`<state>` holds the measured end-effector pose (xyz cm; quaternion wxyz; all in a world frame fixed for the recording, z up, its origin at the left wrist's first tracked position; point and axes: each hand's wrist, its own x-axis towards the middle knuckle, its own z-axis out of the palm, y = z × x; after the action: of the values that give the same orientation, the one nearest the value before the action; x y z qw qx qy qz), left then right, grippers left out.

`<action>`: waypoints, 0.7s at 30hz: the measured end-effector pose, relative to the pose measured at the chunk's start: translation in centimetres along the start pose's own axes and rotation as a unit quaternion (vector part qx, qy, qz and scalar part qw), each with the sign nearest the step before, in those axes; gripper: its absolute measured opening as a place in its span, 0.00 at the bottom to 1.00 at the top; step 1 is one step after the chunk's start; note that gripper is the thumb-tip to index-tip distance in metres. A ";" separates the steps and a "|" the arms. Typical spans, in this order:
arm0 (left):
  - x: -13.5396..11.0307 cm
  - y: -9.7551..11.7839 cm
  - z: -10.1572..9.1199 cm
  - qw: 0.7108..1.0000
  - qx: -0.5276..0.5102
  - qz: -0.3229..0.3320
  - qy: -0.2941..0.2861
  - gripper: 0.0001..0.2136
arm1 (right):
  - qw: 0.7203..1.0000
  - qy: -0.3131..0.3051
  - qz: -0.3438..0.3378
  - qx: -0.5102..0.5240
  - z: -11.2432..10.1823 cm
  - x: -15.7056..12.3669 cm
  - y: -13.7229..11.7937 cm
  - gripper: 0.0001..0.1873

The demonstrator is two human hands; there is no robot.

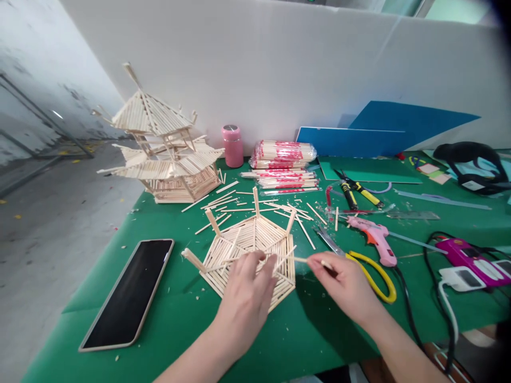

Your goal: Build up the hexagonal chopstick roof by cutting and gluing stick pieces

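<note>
A flat polygonal lattice of pale wooden sticks [247, 234], with short posts standing at several corners, lies on the green table. My left hand [245, 292] is over its front part, fingers bent down around a thin stick that lies across the lattice; the fingertips are partly hidden. Just past the right edge, my right hand [345, 279] pinches the end of a thin wooden stick [300, 259] that points toward the lattice. A short stick end also shows between its curled fingers. Loose cut sticks [235, 205] are scattered behind the lattice.
A stick-built pagoda [163, 165] stands back left, near a pink flask [232, 146] and bagged chopsticks [283, 154]. A phone [128, 292] lies left. Yellow-handled scissors [371, 276], a corded pink glue gun [375, 239], pliers [357, 191] and a purple power strip [473, 260] are right.
</note>
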<state>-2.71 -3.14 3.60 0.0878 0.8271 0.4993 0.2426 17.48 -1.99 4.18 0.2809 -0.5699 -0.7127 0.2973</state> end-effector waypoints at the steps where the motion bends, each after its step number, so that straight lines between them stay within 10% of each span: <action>1: -0.4 -0.6 -0.1 1.000 0.019 -0.016 0.005 0.11 | 0.999 0.024 0.005 -0.037 -0.4 0.4 0.6 0.12; 10: -1.1 -0.7 0.2 0.982 0.122 -0.069 -0.126 0.11 | 0.965 0.152 0.019 -0.212 -0.6 5.0 3.3 0.17; 17: 0.5 0.0 1.4 0.973 0.139 -0.066 -0.169 0.12 | 0.990 0.139 0.033 -0.014 -0.3 2.5 2.1 0.17; 21: -0.3 0.5 0.4 0.978 -0.040 -0.119 -0.167 0.12 | 0.990 0.136 0.021 0.040 -0.6 0.4 0.9 0.15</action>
<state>-2.22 -3.57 3.40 0.2310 0.7866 0.5623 0.1084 18.45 -1.39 3.97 0.3913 -0.6081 -0.6436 0.2507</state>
